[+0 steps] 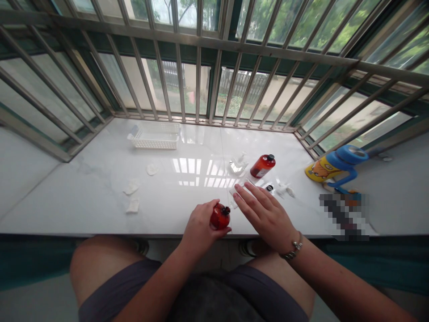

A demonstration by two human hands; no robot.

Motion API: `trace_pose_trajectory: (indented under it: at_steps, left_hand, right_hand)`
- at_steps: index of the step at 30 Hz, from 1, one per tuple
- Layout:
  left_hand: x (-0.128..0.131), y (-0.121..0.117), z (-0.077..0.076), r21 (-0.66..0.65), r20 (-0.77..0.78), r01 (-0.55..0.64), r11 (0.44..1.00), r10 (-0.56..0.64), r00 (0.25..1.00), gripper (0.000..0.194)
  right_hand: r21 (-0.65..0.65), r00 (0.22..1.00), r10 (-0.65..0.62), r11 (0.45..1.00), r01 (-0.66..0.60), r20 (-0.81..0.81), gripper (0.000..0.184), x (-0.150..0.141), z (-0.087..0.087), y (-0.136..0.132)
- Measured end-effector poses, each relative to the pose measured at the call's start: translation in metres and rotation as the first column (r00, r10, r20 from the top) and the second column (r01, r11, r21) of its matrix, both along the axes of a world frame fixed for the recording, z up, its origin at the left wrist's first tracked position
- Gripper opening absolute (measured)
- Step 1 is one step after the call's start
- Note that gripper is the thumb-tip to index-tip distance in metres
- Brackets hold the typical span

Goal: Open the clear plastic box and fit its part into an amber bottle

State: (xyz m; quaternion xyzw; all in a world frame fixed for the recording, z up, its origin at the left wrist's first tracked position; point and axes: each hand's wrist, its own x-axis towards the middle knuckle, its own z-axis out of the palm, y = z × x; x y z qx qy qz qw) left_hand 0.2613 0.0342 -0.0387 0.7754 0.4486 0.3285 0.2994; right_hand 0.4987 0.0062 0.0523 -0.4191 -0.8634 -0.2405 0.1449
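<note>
Here the left hand (201,228) curls its fingers tightly around a small red bottle (220,216) at the marble counter's (83,188) near edge, while the right hand (264,213) lies open, fingertips resting on a white wipe (238,191).

Pixelated object (343,217), unidentifiable; tiny black item (269,188), unclear

Deep red on the small bottle (220,216) in the left hand (201,226); amber-red with a black cap on the taller bottle (262,166); white lattice on the plastic basket (154,141); faint grey veining on the white marble counter (100,197); yellow with a cartoon print on the flask (318,172); bright blue on its lid (351,154).
</note>
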Motion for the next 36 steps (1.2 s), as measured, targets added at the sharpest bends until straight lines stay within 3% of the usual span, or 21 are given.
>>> trace_pose_trajectory:
  at_steps: [36]
  left_hand:
    - [0.0,0.002,0.001,-0.005,0.001,0.012,1.0,-0.012,1.0,0.093]
  right_hand:
    - [0.055,0.996,0.036,0.998,-0.04,0.082,0.045,0.005,0.024,0.006]
